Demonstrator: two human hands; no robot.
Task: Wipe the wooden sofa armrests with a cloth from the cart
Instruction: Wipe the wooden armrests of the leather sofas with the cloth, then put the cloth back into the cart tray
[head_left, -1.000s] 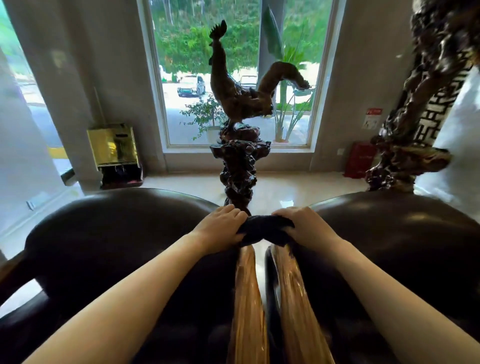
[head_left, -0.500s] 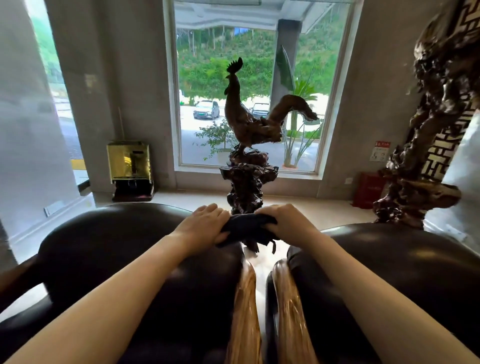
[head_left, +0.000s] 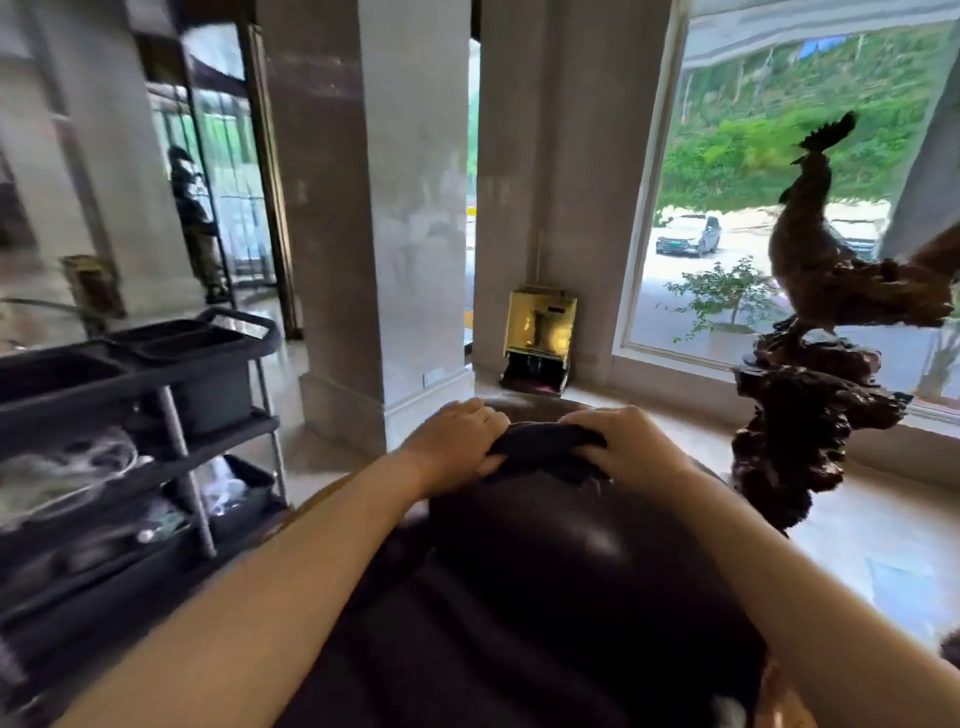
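Both my hands grip a dark bunched cloth (head_left: 545, 449), held above the rounded back of a dark leather sofa (head_left: 545, 597). My left hand (head_left: 449, 441) clasps the cloth's left end and my right hand (head_left: 628, 444) clasps its right end. A sliver of the wooden armrest (head_left: 784, 696) shows at the bottom right, mostly hidden by my right forearm. The black cleaning cart (head_left: 171, 395) stands to the left, with trays on top and blurred supplies on its shelves.
A carved wooden rooster statue (head_left: 826, 332) on a gnarled base stands at the right by the window. A gold box on a dark stand (head_left: 540, 332) sits against the wall. A marble pillar (head_left: 363, 234) rises behind the sofa. Glossy floor lies between cart and pillar.
The view has swung left, bringing the cart and pillar into sight and pushing the rooster to the right. The two armrests have dropped out of view. Both hands still hold the cloth.
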